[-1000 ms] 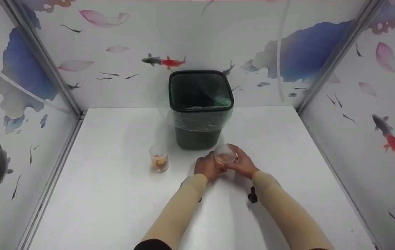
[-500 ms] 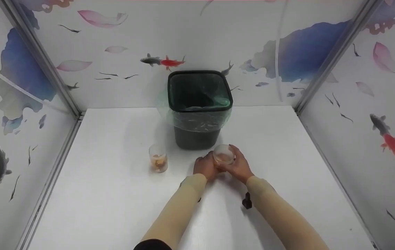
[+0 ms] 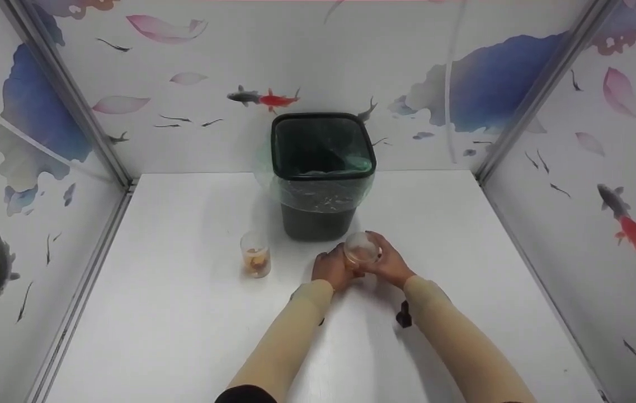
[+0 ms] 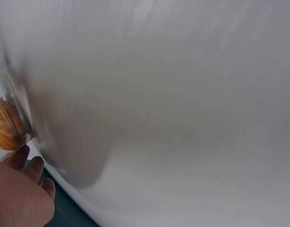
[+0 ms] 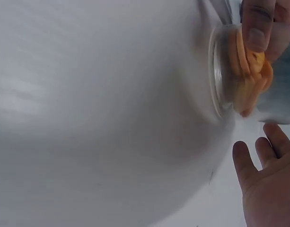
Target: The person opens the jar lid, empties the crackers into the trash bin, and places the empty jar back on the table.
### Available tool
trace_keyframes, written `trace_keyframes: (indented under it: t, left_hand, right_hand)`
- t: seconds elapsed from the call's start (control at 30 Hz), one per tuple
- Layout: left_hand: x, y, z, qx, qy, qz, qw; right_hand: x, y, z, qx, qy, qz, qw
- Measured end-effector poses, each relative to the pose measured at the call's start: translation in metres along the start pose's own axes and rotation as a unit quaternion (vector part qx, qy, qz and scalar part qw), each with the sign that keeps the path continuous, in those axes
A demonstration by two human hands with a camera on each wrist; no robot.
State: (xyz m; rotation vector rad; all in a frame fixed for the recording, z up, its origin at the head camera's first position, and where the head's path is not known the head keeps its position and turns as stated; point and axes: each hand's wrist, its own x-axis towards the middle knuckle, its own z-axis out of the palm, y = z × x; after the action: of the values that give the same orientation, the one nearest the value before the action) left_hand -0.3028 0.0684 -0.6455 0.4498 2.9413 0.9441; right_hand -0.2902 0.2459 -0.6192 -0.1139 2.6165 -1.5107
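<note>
In the head view, both hands meet around a clear jar just in front of the bin. My left hand wraps its left and near side. With thumb and forefinger spread about the upper part, my right hand grips it from the right. Twisted orange-brown snack pieces show through the wall in the right wrist view, low in the jar. There, the right hand's lower fingers extend beside it. The left wrist view catches only the jar's edge and the left hand's fingers.
A second clear jar with similar pieces in its lower part stands to the left. Behind both stands a black bin lined with a thin green-tinted bag. Printed panels enclose the white table on three sides.
My right hand and wrist shifted slightly left and then back right around the jar's upper part. The left hand and the second jar have stayed in place.
</note>
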Motion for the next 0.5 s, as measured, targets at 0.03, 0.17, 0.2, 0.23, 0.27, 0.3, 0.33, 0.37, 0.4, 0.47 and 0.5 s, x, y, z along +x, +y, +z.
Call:
trace_keyframes:
  t: [0.03,0.17,0.2,0.23,0.27,0.3,0.33,0.37,0.4,0.47,0.5]
  left_hand:
    - [-0.001,0.000,0.000,0.003,0.002,0.001,1.0000]
    - [-0.003,0.000,0.000,0.018,0.010,0.006,0.9998]
    - [-0.003,0.000,0.001,0.020,0.011,0.008,0.9997]
    - [-0.003,0.000,0.001,0.018,0.012,0.009,0.9997]
    - [-0.003,-0.001,0.001,0.015,0.011,0.008,0.9998]
    - [-0.003,-0.001,0.000,0.012,0.009,0.008,0.9999]
    - [-0.002,-0.001,0.001,0.006,0.009,0.007,0.9999]
    - [-0.002,-0.001,0.001,0.000,0.009,0.006,0.9999]
    - [-0.002,-0.001,0.001,-0.003,0.008,0.005,1.0000]
    - [-0.001,-0.001,0.000,-0.011,0.007,0.002,0.9999]
    - [-0.001,-0.001,0.000,-0.013,0.007,0.002,0.9999]
  right_hand:
    - [-0.001,0.000,0.002,-0.005,0.009,0.000,1.0000]
    - [-0.005,0.001,0.010,-0.024,0.054,-0.007,0.9982]
    - [-0.006,0.001,0.011,-0.028,0.063,-0.006,0.9976]
    - [-0.005,0.001,0.013,-0.032,0.070,-0.008,0.9970]
    - [-0.004,0.001,0.014,-0.033,0.072,-0.011,0.9968]
    - [-0.003,0.001,0.014,-0.033,0.073,-0.012,0.9967]
    - [-0.002,0.001,0.014,-0.032,0.070,-0.010,0.9970]
    - [-0.001,0.001,0.013,-0.029,0.064,-0.007,0.9975]
    - [0.000,0.002,0.011,-0.028,0.055,-0.006,0.9981]
    - [0.003,0.003,0.006,-0.024,0.034,-0.002,0.9991]
    - [0.004,0.002,0.003,-0.020,0.022,-0.002,0.9996]
